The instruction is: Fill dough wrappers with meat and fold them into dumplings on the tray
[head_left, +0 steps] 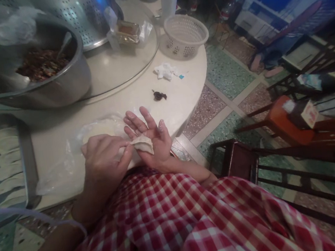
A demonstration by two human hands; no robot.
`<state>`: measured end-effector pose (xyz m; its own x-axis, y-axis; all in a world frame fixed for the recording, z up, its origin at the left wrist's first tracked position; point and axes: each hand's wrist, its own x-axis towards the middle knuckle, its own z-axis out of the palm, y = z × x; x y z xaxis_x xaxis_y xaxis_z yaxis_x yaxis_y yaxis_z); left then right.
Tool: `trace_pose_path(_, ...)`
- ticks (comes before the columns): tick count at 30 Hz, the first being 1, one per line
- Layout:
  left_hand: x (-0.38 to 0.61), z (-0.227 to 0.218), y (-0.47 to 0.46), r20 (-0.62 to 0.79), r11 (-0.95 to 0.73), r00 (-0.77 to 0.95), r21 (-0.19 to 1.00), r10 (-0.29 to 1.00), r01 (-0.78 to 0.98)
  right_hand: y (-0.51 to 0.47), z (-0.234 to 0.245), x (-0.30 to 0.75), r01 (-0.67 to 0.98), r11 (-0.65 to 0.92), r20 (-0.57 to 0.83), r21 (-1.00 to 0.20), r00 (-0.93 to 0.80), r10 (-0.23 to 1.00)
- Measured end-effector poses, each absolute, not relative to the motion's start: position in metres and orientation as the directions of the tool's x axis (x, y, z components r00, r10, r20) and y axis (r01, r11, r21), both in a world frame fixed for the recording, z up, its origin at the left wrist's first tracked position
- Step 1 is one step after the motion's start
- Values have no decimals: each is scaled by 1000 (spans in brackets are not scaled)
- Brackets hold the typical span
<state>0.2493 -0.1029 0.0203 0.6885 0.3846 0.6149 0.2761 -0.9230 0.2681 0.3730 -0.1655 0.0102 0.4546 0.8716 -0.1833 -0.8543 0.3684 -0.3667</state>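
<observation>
A half-moon dumpling (144,144) rests across the upturned palm and lower fingers of my right hand (157,145), which cradles it with the fingers spread. At the dumpling's left end, the thumb and fingertips of my left hand (104,159) pinch the edge of the dough. Just behind my left hand, dough wrappers (101,129) lie in a clear plastic bag (60,171), partly hidden by that hand. Over to the left, a metal tray (28,159) carries several shaped dumplings (9,171) in a row.
A large metal bowl (68,89) of dark filling (42,64) with a spoon stands on the glass turntable (109,75). Farther back are a metal colander (78,18) and a plastic basket (187,37). A crumpled tissue (164,71) lies nearer. Chairs (289,120) stand at right.
</observation>
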Motion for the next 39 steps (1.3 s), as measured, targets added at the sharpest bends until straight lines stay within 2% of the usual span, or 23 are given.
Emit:
trace_pose_path(7, 246, 18, -103, 632, -926, 678, 226, 375, 302, -162, 11, 371, -844, 382, -218, -376, 481, 849)
trace_pose_path(14, 247, 16, -104, 679, -957, 686, 90, 261, 275, -161, 9, 367, -831, 383, -224, -403, 495, 840)
trace_pose_path(20, 249, 22, -101, 685, -971, 700, 49, 203, 233, -162, 9, 366, -813, 404, -197, -420, 516, 833)
trace_pose_path(32, 250, 22, -101, 640, -954, 733, 0, 230, 299, -163, 6, 366, -814, 435, -185, -385, 530, 828)
trace_pose_path(39, 247, 16, -99, 632, -945, 706, 158, 319, 285, -162, 13, 371, -829, 406, -272, -384, 522, 808)
